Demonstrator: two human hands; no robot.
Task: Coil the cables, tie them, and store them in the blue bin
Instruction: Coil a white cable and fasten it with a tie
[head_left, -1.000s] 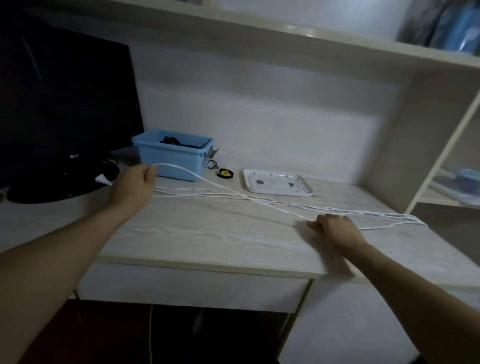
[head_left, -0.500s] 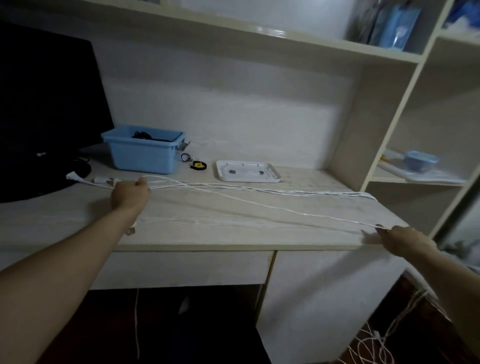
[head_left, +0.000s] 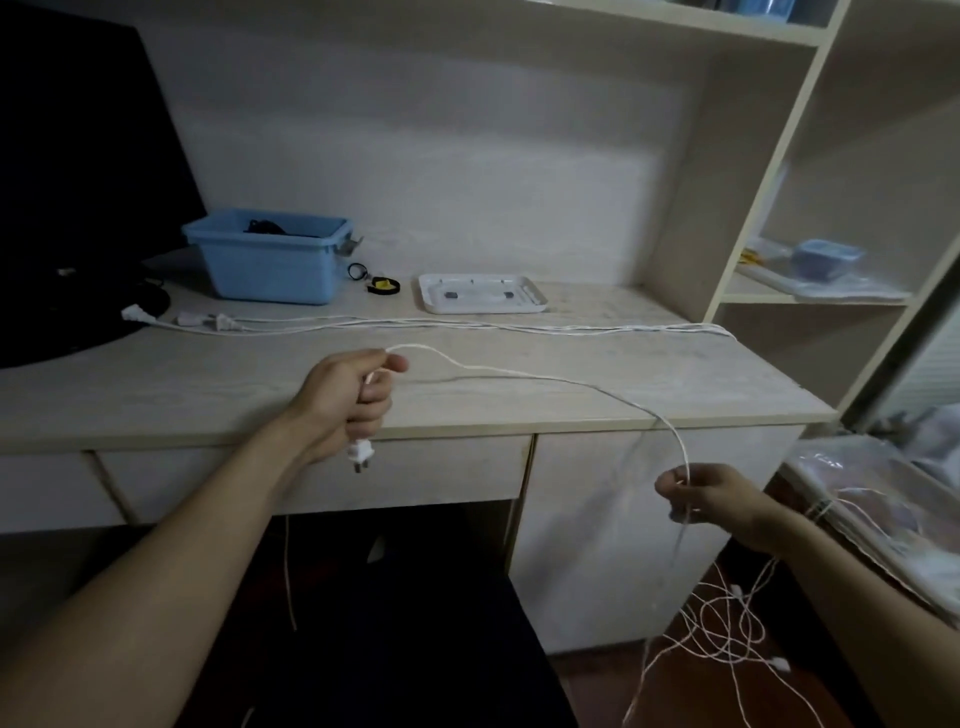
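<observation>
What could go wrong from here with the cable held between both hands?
1. The white cable runs from the right hand into a tangle on the floor; coiling may pull knots tight.
2. The plug dangling under the left hand may catch on the desk edge.

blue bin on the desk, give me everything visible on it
The light blue rectangular plastic bin stands upright and open-topped at the back left of the pale wood-grain desk, beside the dark monitor base. Its walls taper slightly downward under a rolled rim, and a small grey latch or handle sticks out at its right end. Something black, seemingly a coiled cable, lies inside, mostly hidden. Neither hand touches it; the white cables on the desk lie in front, apart from it.
</observation>
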